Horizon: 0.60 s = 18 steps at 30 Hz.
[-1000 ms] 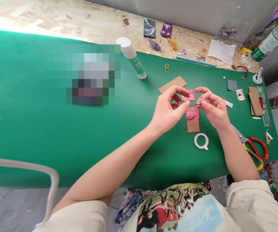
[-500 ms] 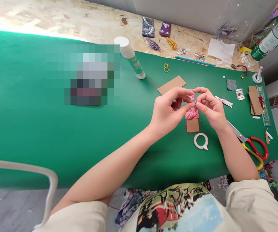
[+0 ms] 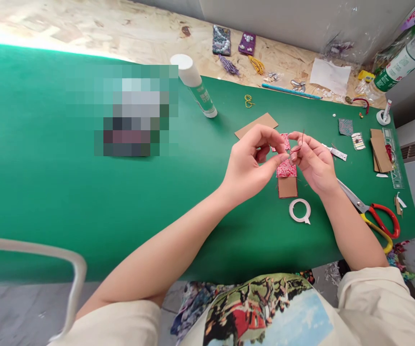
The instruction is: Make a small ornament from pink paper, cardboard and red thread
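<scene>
Over the middle right of the table, my left hand (image 3: 248,161) and my right hand (image 3: 317,163) are close together with fingertips nearly meeting. A thin dark red cord (image 3: 303,136) sticks up from the pinched thumb and fingers of my right hand. Its lower part runs toward my left thumb and forefinger, which are pressed together on it. Below my hands lies red-and-white patterned fabric (image 3: 286,169), with a small brown cardboard piece (image 3: 287,187) at its near end. My fingers hide part of the fabric. A roll of white tape (image 3: 292,211) lies nearer to me.
Red-and-yellow-handled scissors (image 3: 385,221) lie beside my right forearm. A glue stick (image 3: 202,98) stands left of a cardboard strip (image 3: 254,126). Cardboard pieces (image 3: 380,151) and a clear ruler (image 3: 397,168) lie at right. A blue pencil (image 3: 290,91) rests along the back.
My right hand has turned and drawn slightly away from my left fingertips. The red cord now shows above my right fingers. My left hand has barely moved.
</scene>
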Motion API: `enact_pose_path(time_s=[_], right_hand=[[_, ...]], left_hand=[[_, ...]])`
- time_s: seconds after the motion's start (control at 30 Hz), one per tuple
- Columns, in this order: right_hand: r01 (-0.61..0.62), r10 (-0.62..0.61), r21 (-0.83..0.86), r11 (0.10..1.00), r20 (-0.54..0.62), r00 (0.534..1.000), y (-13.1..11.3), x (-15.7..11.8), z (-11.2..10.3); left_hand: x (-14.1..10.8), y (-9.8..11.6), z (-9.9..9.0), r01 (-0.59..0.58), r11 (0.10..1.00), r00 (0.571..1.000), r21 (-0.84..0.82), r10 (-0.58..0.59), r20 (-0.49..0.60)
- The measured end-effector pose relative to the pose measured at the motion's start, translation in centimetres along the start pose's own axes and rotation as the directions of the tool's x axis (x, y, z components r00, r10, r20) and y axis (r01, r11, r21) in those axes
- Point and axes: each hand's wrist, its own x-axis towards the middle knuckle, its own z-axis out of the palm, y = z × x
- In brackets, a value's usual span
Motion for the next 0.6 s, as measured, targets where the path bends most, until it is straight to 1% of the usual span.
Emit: enact_pose_path(time_s=[0.07,0.17,0.33,0.43,0.53,0.6], right_hand=[[-0.035,0.037,0.056,0.998,-0.021,0.999,0.07,0.08,0.00],[-0.051,0.056,0.094,0.994,-0.052,0.997,0.03,0.26,-0.31],[-0.050,0.059,0.130,0.990,-0.062,0.996,-0.13,0.49,-0.80],[-0.069,0.081,0.166,0.984,-0.069,0.994,-0.16,0.52,-0.71],[-0.052,0.062,0.108,0.993,-0.088,0.994,-0.30,0.51,-0.61],[0.004,-0.001,0.029,1.000,-0.108,0.994,-0.54,0.46,-0.59]], left_hand=[[0.22,0.21,-0.09,0.035,0.997,0.999,-0.062,-0.033,0.037],[0.51,0.37,-0.24,0.093,0.986,0.993,-0.138,-0.081,0.091],[0.69,0.13,-0.56,0.175,0.965,0.974,-0.196,-0.140,0.179],[0.74,-0.04,-0.73,0.197,0.958,0.964,-0.210,-0.151,0.217],[0.76,-0.04,-0.81,0.187,0.968,0.963,-0.168,-0.147,0.228],[0.70,0.05,-0.80,0.169,0.980,0.969,-0.106,-0.145,0.202]])
